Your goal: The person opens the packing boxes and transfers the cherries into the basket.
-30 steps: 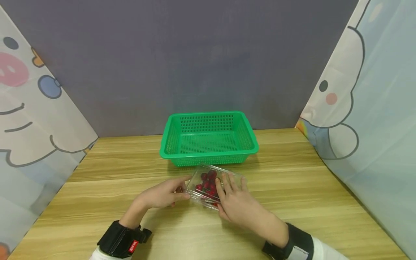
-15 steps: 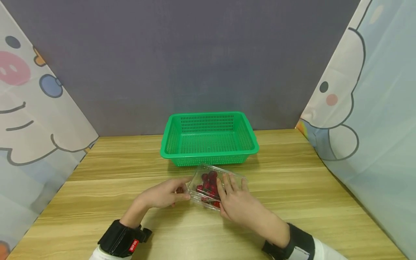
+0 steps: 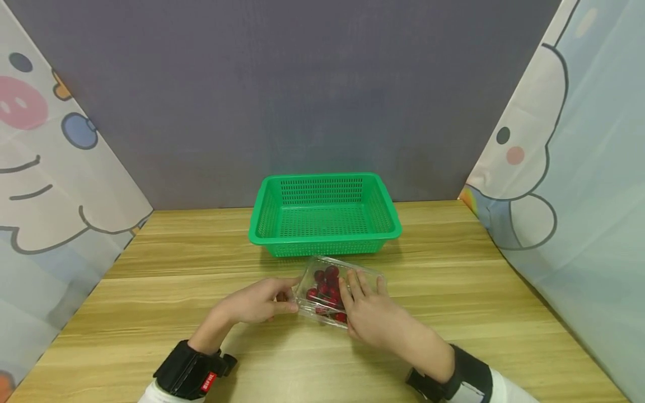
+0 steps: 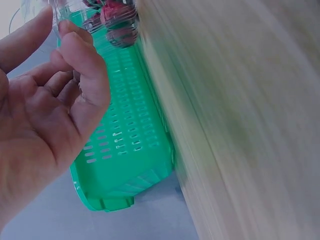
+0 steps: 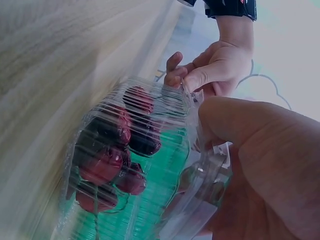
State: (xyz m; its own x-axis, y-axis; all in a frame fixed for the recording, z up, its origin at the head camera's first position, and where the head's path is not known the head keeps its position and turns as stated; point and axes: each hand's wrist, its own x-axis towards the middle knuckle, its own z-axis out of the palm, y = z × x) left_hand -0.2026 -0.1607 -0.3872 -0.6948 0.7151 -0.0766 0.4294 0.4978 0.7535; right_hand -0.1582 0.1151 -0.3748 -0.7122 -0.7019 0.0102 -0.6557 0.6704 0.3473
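A clear plastic clamshell box (image 3: 321,263) with several dark red cherries (image 3: 323,288) inside sits on the table, in front of the green basket. My left hand (image 3: 258,300) pinches its left corner between thumb and fingers; the left wrist view shows the fingertips right at the box's rim. Over the right part of the lid, my right hand (image 3: 375,313) lies with fingers straight and spread, covering some of the box. The right wrist view has the right thumb (image 5: 225,120) against the rim, with the cherries (image 5: 102,165) visible through the ribbed wall.
Close behind the box stands a green perforated plastic basket (image 3: 325,239) with nothing in it. The wooden table (image 3: 191,252) ends at a grey back panel (image 3: 322,89). Cartoon-printed curtains (image 3: 579,168) close off both sides.
The box has shifted slightly right, together with both hands. The left pinch and the spread right fingers on the lid stay much the same.
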